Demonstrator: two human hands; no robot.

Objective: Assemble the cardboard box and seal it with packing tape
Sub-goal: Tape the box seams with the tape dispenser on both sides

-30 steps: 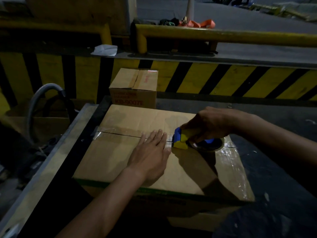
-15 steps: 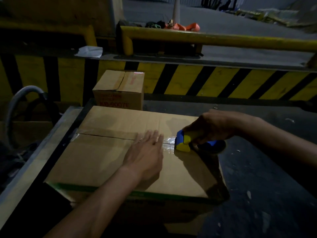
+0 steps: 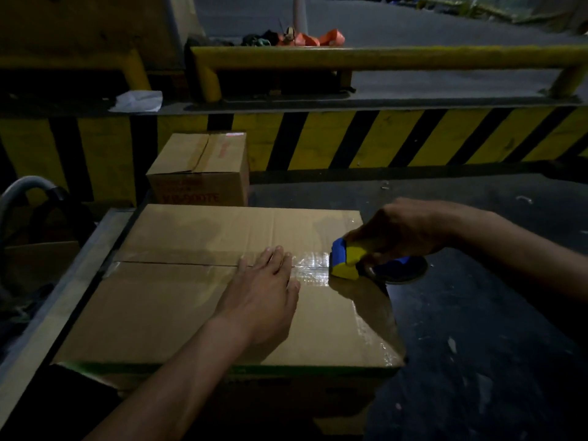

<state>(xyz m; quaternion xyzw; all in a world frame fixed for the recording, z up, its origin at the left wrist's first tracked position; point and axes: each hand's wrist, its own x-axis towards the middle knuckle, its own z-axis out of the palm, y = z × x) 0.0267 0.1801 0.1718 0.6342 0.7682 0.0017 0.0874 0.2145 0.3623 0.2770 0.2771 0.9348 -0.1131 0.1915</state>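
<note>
- Here the cardboard box sits on the dark work surface, flaps folded shut, with its centre seam running left to right across the top.
- The right hand has its fingers closed around the blue-and-yellow tape dispenser, which rests at the right end of the seam, near the box edge.
- The left hand lies flat, fingers extended and close together, pressing on the strip of packing tape just left of the dispenser.
- The seam left of that hand looks bare for most of its run, apart from a shiny patch at the far left end, so I judge the sealing only partly done.
- Risk: if the dispenser pulls at an angle to the seam, the tape could drift off the gap and leave one flap loose.
- Risk: if the flat hand lifts or slides early, the fresh strip may peel or wrinkle, since it already looks crinkled.
- Risk: the dispenser sits close to the corner, so a sideways tug could drag it over the edge and tear the tape unevenly.
- Dim light makes the clear tape hard to follow, so gaps could go unnoticed.
</note>
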